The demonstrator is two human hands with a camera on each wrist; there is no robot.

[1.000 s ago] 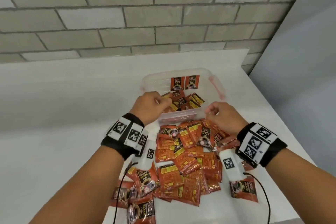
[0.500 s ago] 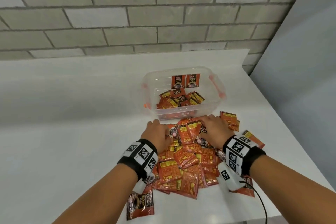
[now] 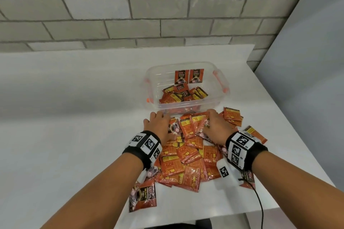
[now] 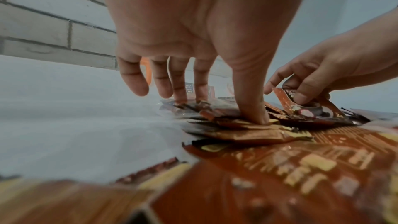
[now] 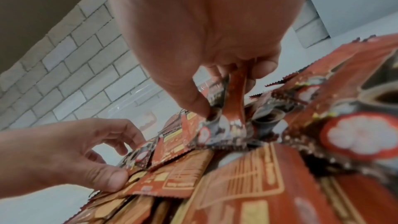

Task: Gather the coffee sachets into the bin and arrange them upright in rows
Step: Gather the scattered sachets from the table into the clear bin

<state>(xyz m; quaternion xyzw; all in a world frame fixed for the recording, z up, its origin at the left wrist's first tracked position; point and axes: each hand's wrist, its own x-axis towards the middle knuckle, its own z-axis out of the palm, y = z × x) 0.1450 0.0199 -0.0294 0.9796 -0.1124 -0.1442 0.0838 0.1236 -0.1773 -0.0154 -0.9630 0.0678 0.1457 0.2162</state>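
Bin (image 3: 222,96) floor under loose sachets (image 3: 183,93), perhaps hidden

A heap of coffee sachets (image 3: 188,156) is crowding the white table (image 3: 74,117) right up to the near wall of the clear bin (image 3: 186,107), where both hands are working. Open tabletop is lying to the left and beyond the bin. A brick wall (image 3: 149,15) is closing the far side, a grey panel (image 3: 307,80) the right.

Your bin (image 3: 219,102) sits far on the table (image 3: 74,117). The sachet pile (image 3: 188,161) lies just near of it, some sachets (image 3: 178,96) inside.
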